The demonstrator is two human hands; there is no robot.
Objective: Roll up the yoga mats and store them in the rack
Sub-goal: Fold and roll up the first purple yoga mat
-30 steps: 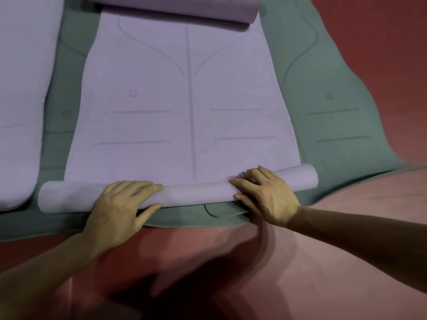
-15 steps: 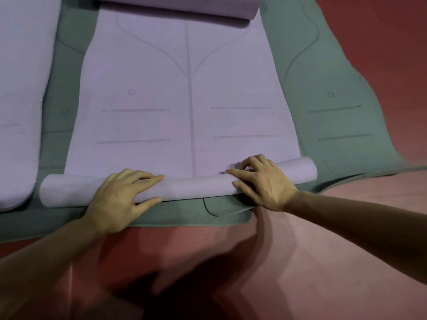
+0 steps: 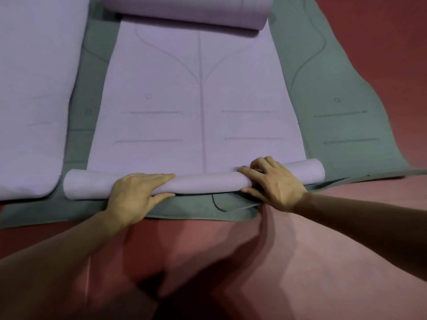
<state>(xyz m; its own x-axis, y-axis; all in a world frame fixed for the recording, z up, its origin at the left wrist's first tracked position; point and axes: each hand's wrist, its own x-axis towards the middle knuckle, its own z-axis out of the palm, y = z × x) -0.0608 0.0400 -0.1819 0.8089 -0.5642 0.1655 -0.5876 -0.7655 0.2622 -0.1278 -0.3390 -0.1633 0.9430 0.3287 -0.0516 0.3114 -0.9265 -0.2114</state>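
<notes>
Left hand (image 3: 136, 197) and right hand (image 3: 275, 183) each grip the rolled near end of the purple mat (image 3: 208, 182), fingers over it, thumb on its near side. Beyond the fingertips its flat length runs to a far roll (image 3: 184, 8). A green mat (image 3: 342, 88) lies beneath both hands, a pale mat (image 3: 34, 88) lies outboard of the left hand, and the red floor (image 3: 300, 262) lies under the wrists.
</notes>
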